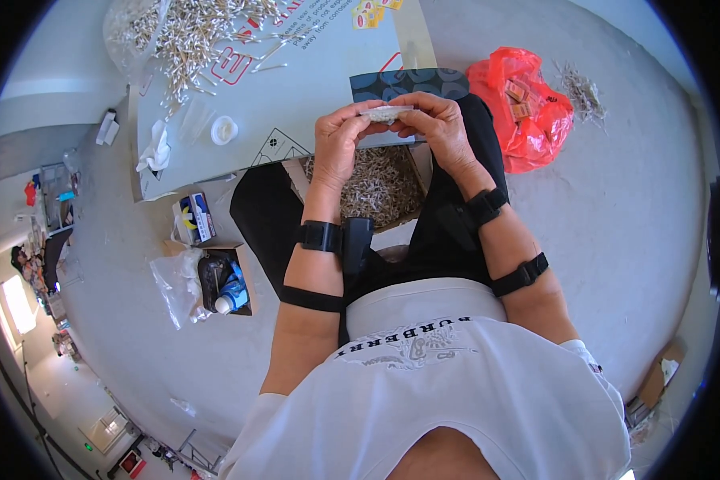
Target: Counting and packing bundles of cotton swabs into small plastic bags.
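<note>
My left hand (339, 142) and my right hand (442, 128) pinch a small, narrow, see-through pack (386, 115) from both ends, just over the near edge of the table. White rounded bits like cotton swab tips show in it. Below my hands, between my knees, an open cardboard box (384, 184) is filled with a mass of cotton swabs. A large heap of cotton swabs (196, 48) spills from a clear plastic bag (132, 40) at the table's far left.
On the table (296, 104) are a small white round tub (224, 130), a crumpled tissue (155, 148) and yellow labels (370, 14). A red plastic bag (520, 112) with small boxes lies at right, beside scattered swabs (582, 94). At left stands a carton (244, 280) holding a blue bottle (234, 290).
</note>
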### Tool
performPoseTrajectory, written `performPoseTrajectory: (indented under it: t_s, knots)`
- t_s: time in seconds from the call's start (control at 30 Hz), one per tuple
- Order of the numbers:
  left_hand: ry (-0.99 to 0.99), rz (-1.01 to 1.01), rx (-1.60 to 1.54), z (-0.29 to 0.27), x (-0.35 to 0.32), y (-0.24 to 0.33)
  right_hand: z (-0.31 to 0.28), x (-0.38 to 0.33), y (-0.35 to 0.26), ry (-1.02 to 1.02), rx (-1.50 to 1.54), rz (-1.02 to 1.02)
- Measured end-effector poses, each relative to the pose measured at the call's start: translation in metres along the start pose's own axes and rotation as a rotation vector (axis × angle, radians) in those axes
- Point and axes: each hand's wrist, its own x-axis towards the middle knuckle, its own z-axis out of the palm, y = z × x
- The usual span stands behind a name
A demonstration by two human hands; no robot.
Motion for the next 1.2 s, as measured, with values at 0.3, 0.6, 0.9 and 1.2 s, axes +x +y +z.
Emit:
performPoseTrajectory:
  t_s: [0.3,0.6,0.9,1.2]
  knots:
    - [0.015,0.021,0.015,0.0,0.0,-0.004,0.0,-0.001,0.001,0.01,-0.016,-0.005]
    - [0.007,0.348,0.746,0.007,-0.002,-0.001,0.0,-0.004,0.009,0.019,-0.149,-0.103]
    - [0.176,0.081,0.112,0.015,-0.007,0.01,-0.015,-0.005,-0.004,0.026,-0.241,0.009]
    - [0.189,0.008,0.011,0.018,-0.015,0.022,-0.014,-0.021,-0.012,-0.051,0.069,0.283]
